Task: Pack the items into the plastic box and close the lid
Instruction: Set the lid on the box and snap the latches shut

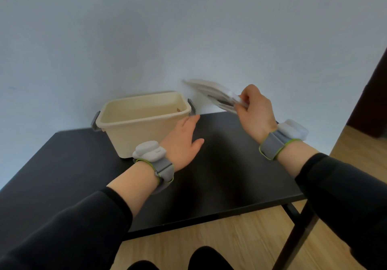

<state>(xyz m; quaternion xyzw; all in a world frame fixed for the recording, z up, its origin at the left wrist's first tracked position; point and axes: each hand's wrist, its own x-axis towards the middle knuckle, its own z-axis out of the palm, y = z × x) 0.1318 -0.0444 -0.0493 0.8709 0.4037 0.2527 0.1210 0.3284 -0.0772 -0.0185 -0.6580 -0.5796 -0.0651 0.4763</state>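
A cream plastic box (134, 131) stands uncovered on the black table (219, 165), left of centre, with grey latches at both ends. A small brown thing shows inside near its right wall; the rest of the inside is mostly hidden. My right hand (254, 112) is raised above the table's far right and is closed on the cream lid (211, 93), which is tilted and blurred in the air right of the box. My left hand (184, 137) hovers open, fingers together, right beside the box's right end; I cannot tell if it touches the box.
A pale wall rises just behind the table. Wooden floor lies in front and to the right, with a dark door frame (372, 93) at the far right. Both wrists wear grey straps with white devices. The table's legs (297, 234) show at the near right corner.
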